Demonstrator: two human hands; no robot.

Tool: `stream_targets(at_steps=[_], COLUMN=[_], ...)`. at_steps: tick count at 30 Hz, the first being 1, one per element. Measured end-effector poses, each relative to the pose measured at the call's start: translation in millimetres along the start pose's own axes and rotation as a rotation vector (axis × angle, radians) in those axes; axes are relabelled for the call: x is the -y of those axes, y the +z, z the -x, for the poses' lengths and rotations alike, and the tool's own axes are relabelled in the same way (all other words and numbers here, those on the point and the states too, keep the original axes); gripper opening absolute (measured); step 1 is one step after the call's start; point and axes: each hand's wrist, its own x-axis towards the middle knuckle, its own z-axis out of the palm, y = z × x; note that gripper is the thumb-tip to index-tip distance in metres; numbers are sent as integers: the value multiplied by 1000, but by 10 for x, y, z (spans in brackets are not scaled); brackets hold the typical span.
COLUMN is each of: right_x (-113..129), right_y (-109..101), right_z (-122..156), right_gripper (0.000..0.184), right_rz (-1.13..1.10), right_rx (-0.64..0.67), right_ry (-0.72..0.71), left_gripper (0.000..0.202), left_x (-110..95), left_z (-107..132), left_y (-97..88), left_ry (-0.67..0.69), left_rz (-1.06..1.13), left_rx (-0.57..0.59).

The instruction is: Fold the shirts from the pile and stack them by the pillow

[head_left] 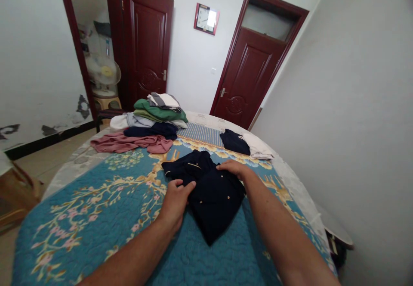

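A dark navy shirt with small pale dots lies partly folded before me on the bed-like quilted cover. Light trim shows on its crumpled far part, and its near end comes to a point. At the shirt's left edge, my left hand has its thumb on top of the cloth and its fingers curled, closed on the fabric. My right hand grips the far right edge, fingertips on the cloth; its thumb is hard to see.
The teal flowered cover spreads over a round-edged table. At far left rises a pile of clothes, with a green garment and a pink garment. Folded dark cloth and white cloth lie far right. A wall stands close on the right.
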Motion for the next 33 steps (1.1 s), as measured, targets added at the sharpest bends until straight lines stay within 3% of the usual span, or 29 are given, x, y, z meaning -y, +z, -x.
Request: stream_targets(at_steps=[2, 5, 7, 11, 15, 19, 24, 26, 29, 33], right_x=[-8, -44, -78, -111, -8, 249, 670, 755, 637, 39], right_y=[17, 60, 86, 120, 119, 11, -210, -239, -155, 167], right_z=[-19, -12, 11, 89, 174, 181, 113, 117, 178, 357], right_gripper=[24, 18, 17, 25, 53, 66, 56, 52, 43, 34], right_rz=[-33, -110, -163, -380, -482, -494, -548, -525, -393, -86], right_rx=[-21, -64, -71, -73, -51, -96, -242, -295, -401, -448], right_ry=[-34, -109, -139, -155, -175, -301, -559, -655, -730, -641], left_gripper=[71, 93, 99, 90, 77, 64, 60, 64, 62, 45], left_x=[31, 17, -13, -62, -179, -545, -1216, -1363, -1252, -618], left_z=[33, 14, -24, -92, -198, -459, -852, -948, -991, -848], left_y=[13, 5, -16, -61, -73, -52, 3, 5, -71, -360], left_ry=[53, 190, 203, 75, 71, 183, 600, 762, 903, 842], left_rz=[-25, -231, -284, 17, 127, 38, -350, -470, -610, -777], left_rx=[1, 42, 97, 258, 300, 318, 228, 189, 144, 217])
